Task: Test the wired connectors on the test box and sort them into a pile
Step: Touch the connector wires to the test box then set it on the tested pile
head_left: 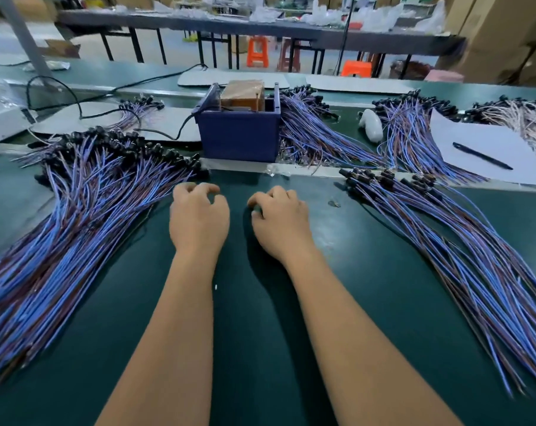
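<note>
A blue test box point(239, 135) stands at the middle of the green table, just beyond my hands. My left hand point(198, 218) rests on the table in front of it, fingers loosely curled, holding nothing. My right hand point(279, 221) lies beside it, also loosely curled and empty. A big pile of blue-and-brown wired connectors point(76, 216) with black plugs fans out on the left. A smaller pile of the same connectors point(451, 241) lies on the right. Neither hand touches a wire.
More bundles of wired connectors point(316, 133) lie behind and to the right of the box. A white sheet with a black pen point(482, 155) sits at the right. A black cable point(76, 103) runs to the box. Benches and orange stools point(257, 52) stand beyond.
</note>
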Motion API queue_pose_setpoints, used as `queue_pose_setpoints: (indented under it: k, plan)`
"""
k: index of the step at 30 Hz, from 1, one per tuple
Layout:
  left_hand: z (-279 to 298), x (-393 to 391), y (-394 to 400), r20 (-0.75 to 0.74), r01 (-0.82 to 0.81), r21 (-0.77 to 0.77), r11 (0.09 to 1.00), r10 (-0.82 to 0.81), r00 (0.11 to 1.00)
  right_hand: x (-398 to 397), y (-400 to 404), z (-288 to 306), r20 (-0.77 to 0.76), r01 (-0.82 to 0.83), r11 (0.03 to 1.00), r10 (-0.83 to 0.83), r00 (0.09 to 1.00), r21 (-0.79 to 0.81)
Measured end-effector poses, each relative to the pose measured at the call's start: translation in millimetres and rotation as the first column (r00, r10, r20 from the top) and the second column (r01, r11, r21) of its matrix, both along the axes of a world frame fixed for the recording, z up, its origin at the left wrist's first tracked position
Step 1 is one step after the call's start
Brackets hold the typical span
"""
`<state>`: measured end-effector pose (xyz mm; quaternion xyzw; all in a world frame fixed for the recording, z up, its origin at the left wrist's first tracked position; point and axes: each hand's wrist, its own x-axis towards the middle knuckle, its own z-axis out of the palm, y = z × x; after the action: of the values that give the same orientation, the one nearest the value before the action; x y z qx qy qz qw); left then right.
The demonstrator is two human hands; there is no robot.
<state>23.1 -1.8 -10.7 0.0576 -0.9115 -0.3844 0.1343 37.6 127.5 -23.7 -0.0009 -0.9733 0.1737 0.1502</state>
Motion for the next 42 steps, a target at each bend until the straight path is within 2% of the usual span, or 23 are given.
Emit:
queue_pose_setpoints:
  k: [2, 4, 9, 12, 13, 15, 17, 19, 21, 23, 25, 26, 28, 30, 31, 32, 34, 35, 36, 39, 42]
  plan:
    - [-0.3, -4.2, -11.8, 0.106, -0.067, -0.138, 0.988, 0.082, 0.991, -1.5, 5.5, -2.1, 0.018, 0.003, 0.997, -0.001, 1.000, -0.082]
    - [1.3, -6.8, -18.1, 0.179, -0.067, -0.203, 0.977, 0.105, 0.978, -0.1, 10.8, -3.9, 0.024, -0.015, 0.985, 0.020, 1.000, -0.171]
    - [0.7, -13.2, -20.5, 0.115, -0.086, -0.222, 0.971, 0.113, 0.987, 2.3, 10.3, -3.5, 0.027, -0.040, 0.971, 0.047, 0.999, -0.234]
    - [-4.3, -16.2, -21.2, -0.019, -0.118, -0.138, 0.983, 0.117, 0.993, 3.6, 9.1, -1.8, 0.029, -0.041, 0.974, 0.048, 0.998, -0.221]
    - [-5.0, -16.4, -20.0, -0.084, -0.125, -0.067, 0.990, 0.119, 0.989, 4.4, 8.6, -1.2, 0.025, -0.041, 0.973, 0.048, 0.999, -0.226]
    - [-2.8, -15.3, -13.8, -0.167, -0.089, 0.203, 0.975, 0.124, 0.978, 6.3, 7.1, 1.0, -0.009, -0.050, 0.961, 0.050, 0.999, -0.273]
    - [2.6, -13.3, -6.6, -0.202, 0.004, 0.539, 0.842, 0.125, 0.971, 9.4, 6.3, 4.8, -0.051, -0.077, 0.910, 0.062, 0.997, -0.407]
    - [9.5, -10.0, -0.1, -0.228, 0.135, 0.748, 0.650, 0.061, 0.972, 12.6, 5.8, 7.8, -0.053, -0.094, 0.822, 0.077, 0.996, -0.562]
    - [15.7, -7.2, 6.0, -0.274, 0.285, 0.886, 0.366, -0.084, 0.958, 15.3, 6.0, 10.7, -0.056, -0.109, 0.715, 0.096, 0.994, -0.690]
    - [21.0, -3.8, 10.2, -0.304, 0.326, 0.943, 0.071, -0.222, 0.926, 17.4, 6.4, 14.7, -0.117, -0.172, 0.566, 0.133, 0.984, -0.807]
    - [23.7, -0.5, 10.9, -0.326, 0.294, 0.945, -0.145, -0.335, 0.884, 18.4, 5.9, 18.9, -0.199, -0.250, 0.358, 0.172, 0.965, -0.900]
    - [24.6, 1.4, 10.3, -0.335, 0.271, 0.939, -0.211, -0.381, 0.862, 18.8, 5.3, 20.8, -0.221, -0.262, 0.246, 0.180, 0.958, -0.933]
    - [25.7, 4.9, 9.6, -0.349, 0.244, 0.931, -0.270, -0.471, 0.810, 17.8, 4.6, 23.7, -0.211, -0.227, 0.072, 0.184, 0.960, -0.971]
    - [26.8, 7.9, 11.9, -0.337, 0.249, 0.941, -0.230, -0.579, 0.742, 15.8, 5.3, 24.9, -0.162, -0.162, -0.017, 0.203, 0.966, -0.987]
    - [26.9, 8.4, 14.8, -0.290, 0.272, 0.953, -0.130, -0.646, 0.706, 15.4, 6.0, 25.5, -0.134, -0.127, -0.045, 0.218, 0.967, -0.991]
    - [25.8, 8.9, 18.6, -0.202, 0.323, 0.946, 0.039, -0.708, 0.677, 14.9, 7.3, 25.6, -0.108, -0.098, -0.056, 0.225, 0.968, -0.994]
    - [22.3, 9.7, 27.5, 0.028, 0.442, 0.804, 0.397, -0.768, 0.640, 14.5, 10.0, 24.7, -0.063, -0.055, -0.044, 0.205, 0.977, -0.997]
    - [20.6, 10.5, 30.9, 0.120, 0.471, 0.729, 0.498, -0.769, 0.628, 14.1, 11.3, 24.1, -0.044, -0.037, -0.042, 0.184, 0.982, -0.998]
    - [19.1, 11.5, 32.8, 0.178, 0.483, 0.682, 0.549, -0.765, 0.619, 13.9, 12.3, 23.5, -0.035, -0.028, -0.044, 0.164, 0.986, -0.999]
    - [17.3, 11.2, 30.3, 0.192, 0.481, 0.653, 0.585, -0.742, 0.642, 13.4, 11.6, 23.5, -0.048, -0.045, -0.028, 0.115, 0.992, -0.999]
    - [15.6, 3.7, 24.1, 0.142, 0.342, 0.618, 0.708, -0.529, 0.837, 12.1, 10.2, 22.5, -0.077, -0.085, 0.095, 0.083, 0.994, -0.992]
